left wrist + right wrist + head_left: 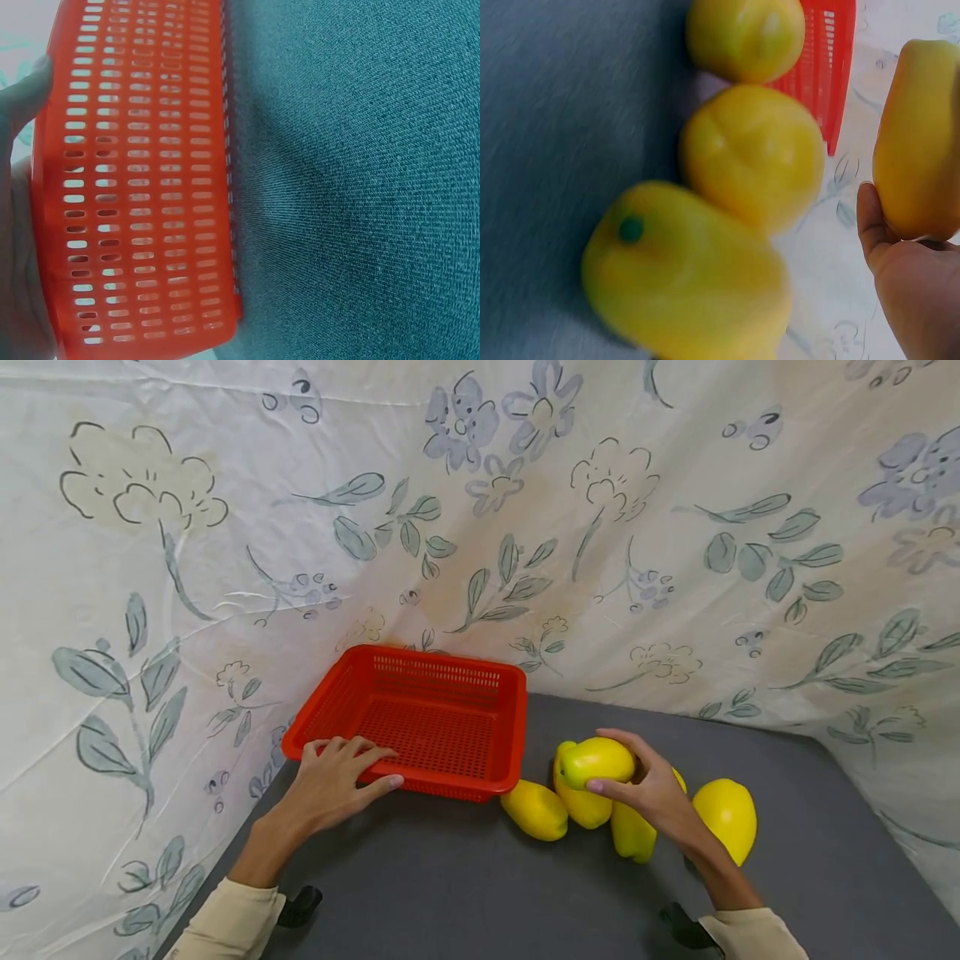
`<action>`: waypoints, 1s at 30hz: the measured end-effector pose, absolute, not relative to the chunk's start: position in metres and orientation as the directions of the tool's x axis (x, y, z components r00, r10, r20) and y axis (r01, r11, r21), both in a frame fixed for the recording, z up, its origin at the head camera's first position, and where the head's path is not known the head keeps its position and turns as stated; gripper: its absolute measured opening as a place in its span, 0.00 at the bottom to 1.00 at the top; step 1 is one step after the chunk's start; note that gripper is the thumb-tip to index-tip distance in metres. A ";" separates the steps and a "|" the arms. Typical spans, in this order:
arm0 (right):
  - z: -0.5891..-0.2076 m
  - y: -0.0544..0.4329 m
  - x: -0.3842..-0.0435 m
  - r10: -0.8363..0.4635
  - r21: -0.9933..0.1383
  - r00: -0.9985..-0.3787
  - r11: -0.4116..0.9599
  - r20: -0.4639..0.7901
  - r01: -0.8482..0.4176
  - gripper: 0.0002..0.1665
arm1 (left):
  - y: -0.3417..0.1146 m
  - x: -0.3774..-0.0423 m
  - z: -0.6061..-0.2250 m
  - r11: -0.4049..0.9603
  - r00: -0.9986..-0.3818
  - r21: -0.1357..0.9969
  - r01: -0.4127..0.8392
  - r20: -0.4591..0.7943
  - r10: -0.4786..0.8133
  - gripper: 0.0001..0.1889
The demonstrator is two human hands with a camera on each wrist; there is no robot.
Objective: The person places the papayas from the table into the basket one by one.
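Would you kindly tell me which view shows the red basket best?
The head view: the whole red basket shows, empty, with the left hand on its front rim. The left wrist view shows only its slotted side wall; the right wrist view, just a corner.

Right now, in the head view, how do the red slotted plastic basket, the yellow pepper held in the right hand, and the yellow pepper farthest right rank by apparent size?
1. Red slotted plastic basket, clearly largest.
2. Farthest-right yellow pepper.
3. Held yellow pepper in the right hand; fingers partly hide it, so its rank against the second is unsure.

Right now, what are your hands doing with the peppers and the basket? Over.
Left hand rests flat on the red basket rim. Right hand grips one yellow pepper, lifted. Four more peppers on the table. Basket empty, nothing blocking it.
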State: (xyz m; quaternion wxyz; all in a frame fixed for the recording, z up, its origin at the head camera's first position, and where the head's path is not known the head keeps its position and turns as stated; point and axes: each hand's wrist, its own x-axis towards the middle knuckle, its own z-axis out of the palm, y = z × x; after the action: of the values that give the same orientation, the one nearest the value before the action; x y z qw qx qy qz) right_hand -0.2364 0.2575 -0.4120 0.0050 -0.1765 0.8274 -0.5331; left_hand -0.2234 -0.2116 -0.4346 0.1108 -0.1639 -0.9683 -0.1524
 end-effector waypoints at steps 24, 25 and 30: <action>-0.409 0.179 -0.252 -0.380 -0.920 -0.904 0.248 0.197 -0.305 0.40 | -0.214 -0.223 -0.436 0.901 -0.921 0.255 0.351 0.269 0.283 0.29; -0.409 0.176 -0.253 -0.382 -0.921 -0.904 0.247 0.193 -0.301 0.40 | -0.214 -0.223 -0.436 0.901 -0.922 0.256 0.350 0.267 0.282 0.29; -0.409 0.165 -0.253 -0.384 -0.932 -0.904 0.220 0.188 -0.287 0.42 | -0.213 -0.223 -0.435 0.899 -0.921 0.259 0.353 0.265 0.285 0.30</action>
State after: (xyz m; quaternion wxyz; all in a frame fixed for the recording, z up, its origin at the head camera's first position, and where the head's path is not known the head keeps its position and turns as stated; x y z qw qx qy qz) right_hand -0.2530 0.1647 -0.4086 0.0411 -0.2152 0.7799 -0.5864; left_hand -0.2233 -0.2131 -0.4350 0.1110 -0.1646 -0.9682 -0.1525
